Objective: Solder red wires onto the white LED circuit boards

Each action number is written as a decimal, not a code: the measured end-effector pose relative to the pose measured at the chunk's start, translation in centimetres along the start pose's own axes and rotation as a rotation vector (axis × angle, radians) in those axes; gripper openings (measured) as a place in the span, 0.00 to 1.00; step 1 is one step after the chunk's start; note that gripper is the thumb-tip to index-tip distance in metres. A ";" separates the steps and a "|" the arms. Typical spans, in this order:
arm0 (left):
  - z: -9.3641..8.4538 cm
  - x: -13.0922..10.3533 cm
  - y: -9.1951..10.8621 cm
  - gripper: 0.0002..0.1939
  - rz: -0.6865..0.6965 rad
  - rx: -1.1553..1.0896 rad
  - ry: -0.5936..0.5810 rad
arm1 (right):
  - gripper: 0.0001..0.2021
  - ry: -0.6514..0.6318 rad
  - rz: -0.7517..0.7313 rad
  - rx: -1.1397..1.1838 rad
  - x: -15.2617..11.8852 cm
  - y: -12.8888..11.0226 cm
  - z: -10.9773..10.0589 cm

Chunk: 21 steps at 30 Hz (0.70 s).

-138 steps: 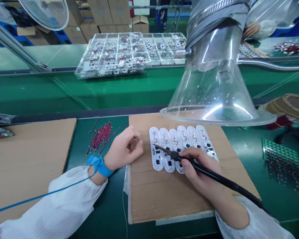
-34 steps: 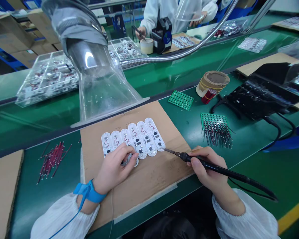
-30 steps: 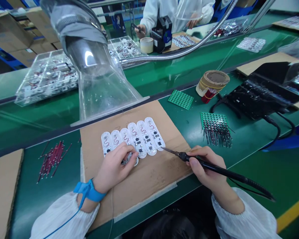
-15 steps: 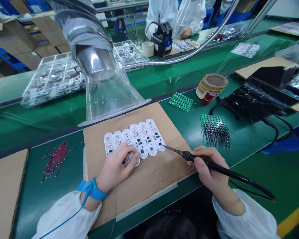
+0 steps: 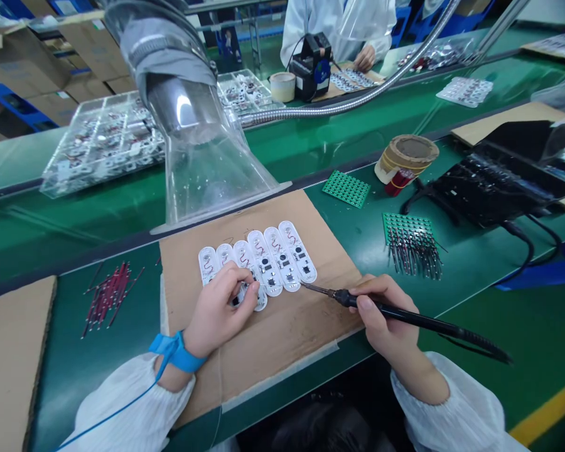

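Note:
My right hand (image 5: 388,314) grips a black soldering iron (image 5: 381,306) like a pen. The iron's tip points left, at the lower end of the rightmost white oblong circuit module (image 5: 297,251). Several such modules, with red wires and black chips, lie side by side on a cardboard sheet (image 5: 292,333). My left hand (image 5: 226,304) rests over the left modules and partly hides them. Its thumb and forefinger are pinched together; what they hold, if anything, is hidden. A blue wrist strap (image 5: 179,353) circles the left wrist, and a thin pale strand runs down the cardboard below that hand.
Red wires (image 5: 110,298) lie to the left. A clear fume hood (image 5: 211,169) stands behind the cardboard. To the right are a bare green board (image 5: 346,188), a green board with dark wires (image 5: 409,242), a tape roll (image 5: 407,160) and a black stand (image 5: 489,182). A co-worker (image 5: 339,31) sits opposite.
The iron's tip has shifted down and slightly left, from the rightmost module's chip to its lower end. My left fingers have drawn slightly up and left. The view has shifted a little.

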<state>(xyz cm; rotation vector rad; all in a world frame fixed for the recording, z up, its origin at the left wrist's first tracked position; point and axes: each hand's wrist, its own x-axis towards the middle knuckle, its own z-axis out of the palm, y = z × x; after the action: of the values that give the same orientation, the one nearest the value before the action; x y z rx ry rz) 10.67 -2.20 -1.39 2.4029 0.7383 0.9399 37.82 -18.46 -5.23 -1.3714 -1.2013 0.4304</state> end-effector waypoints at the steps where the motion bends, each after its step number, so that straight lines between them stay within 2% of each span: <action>1: 0.0 0.1 0.1 0.08 0.006 0.002 -0.004 | 0.03 -0.010 0.003 -0.009 0.1 -0.1 0.0; 6: 0.0 0.2 0.3 0.08 0.027 0.019 -0.018 | 0.02 -0.059 0.018 -0.049 0.2 -0.3 0.0; 12: 0.0 0.3 0.2 0.08 0.030 0.016 -0.023 | 0.02 -0.007 0.009 -0.010 0.1 -0.4 0.1; 18: 0.0 0.3 0.2 0.08 0.030 0.020 -0.038 | 0.02 -0.076 0.011 -0.077 0.4 -0.7 0.0; 21: 0.0 0.3 0.2 0.08 0.031 0.019 -0.039 | 0.02 -0.055 0.014 -0.050 0.3 -0.6 0.0</action>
<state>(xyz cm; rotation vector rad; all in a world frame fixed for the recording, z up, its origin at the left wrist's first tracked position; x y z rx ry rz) 10.94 -2.18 -1.16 2.4482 0.7005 0.9001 37.75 -18.34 -4.61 -1.4188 -1.2555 0.4534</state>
